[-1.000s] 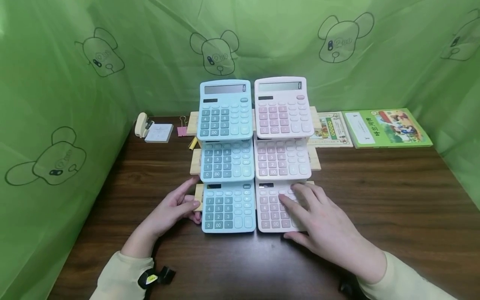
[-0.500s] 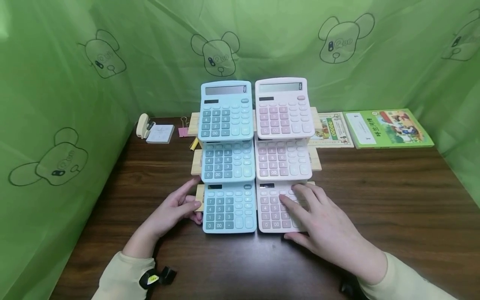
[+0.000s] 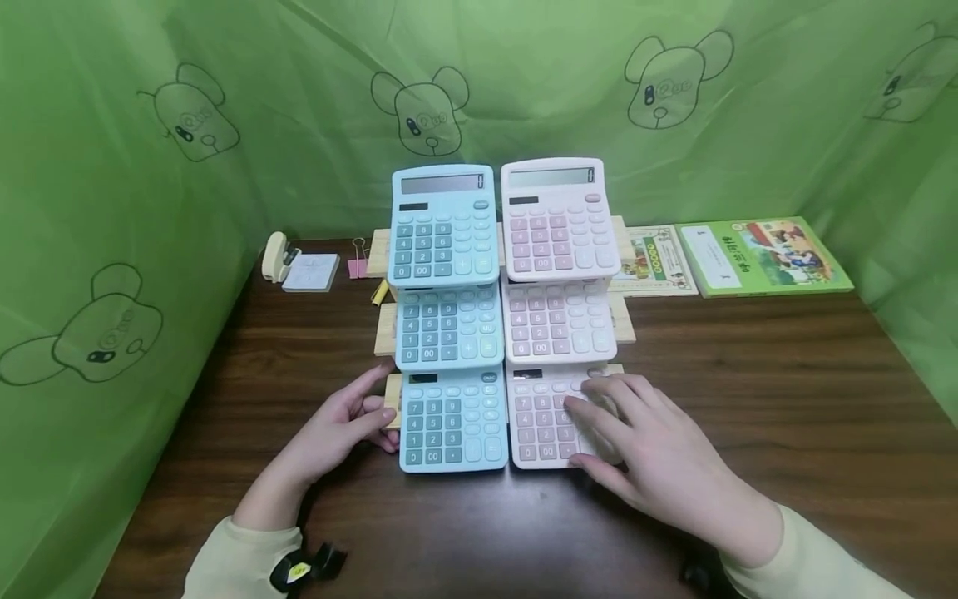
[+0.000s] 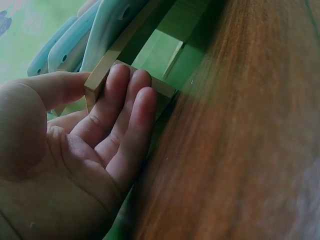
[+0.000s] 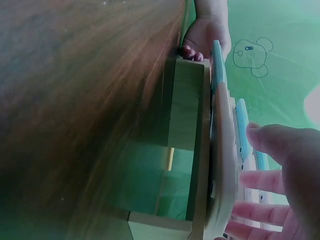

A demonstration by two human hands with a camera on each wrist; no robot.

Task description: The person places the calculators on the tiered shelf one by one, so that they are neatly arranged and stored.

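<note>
Three blue calculators, the lowest (image 3: 453,424) nearest the person, climb a stepped wooden stand (image 3: 392,391). Beside them rise three pink ones; the bottom pink calculator (image 3: 545,424) lies partly under the right hand (image 3: 666,453). That hand's fingers are spread loosely over its right-hand keys, with the thumb near its lower edge. In the right wrist view the fingers (image 5: 262,180) appear close over its face. My left hand (image 3: 340,428) grips the left end of the stand's bottom step; in the left wrist view the thumb is on the board's end (image 4: 97,80) and curled fingers are underneath.
At the back left are a cream stapler (image 3: 275,258), a white notepad (image 3: 311,273), a pink binder clip (image 3: 358,268) and a small yellow item (image 3: 380,292). A booklet (image 3: 677,262) and a green book (image 3: 778,270) lie back right. Green fabric (image 3: 524,50) encloses the table.
The right hand has shifted slightly, its thumb moving up from below the bottom pink calculator to over its lower edge. The left hand keeps its hold; the head view has shifted a little.
</note>
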